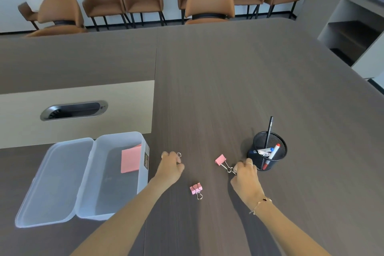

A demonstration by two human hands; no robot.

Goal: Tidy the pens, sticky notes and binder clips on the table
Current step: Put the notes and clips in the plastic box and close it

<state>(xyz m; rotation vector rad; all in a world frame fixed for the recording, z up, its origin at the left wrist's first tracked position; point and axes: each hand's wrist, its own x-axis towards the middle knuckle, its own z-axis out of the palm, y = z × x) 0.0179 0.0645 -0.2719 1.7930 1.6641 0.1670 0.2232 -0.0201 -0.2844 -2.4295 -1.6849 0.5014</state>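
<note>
The right hand (246, 174) is pinched shut on the wire handles of a pink binder clip (220, 159), which is lifted just beside the mesh pen cup (268, 151). The left hand (171, 165) is curled closed — a wire loop (179, 154) is seen at its fingertips. A second pink clip (196, 189) lies on the desk (228, 79) between both grips — touched by neither.

My right hand (246, 176) pinches the wire handles of a pink binder clip (220, 159); my left hand (170, 166) is closed on another clip's wire loop (179, 154). A third clip (196, 189) lies on the bench (228, 89) between them. Pink sticky notes (130, 160) sit in the open clear box (116, 212); pens (270, 151) stand in the mesh cup (278, 162).
</note>
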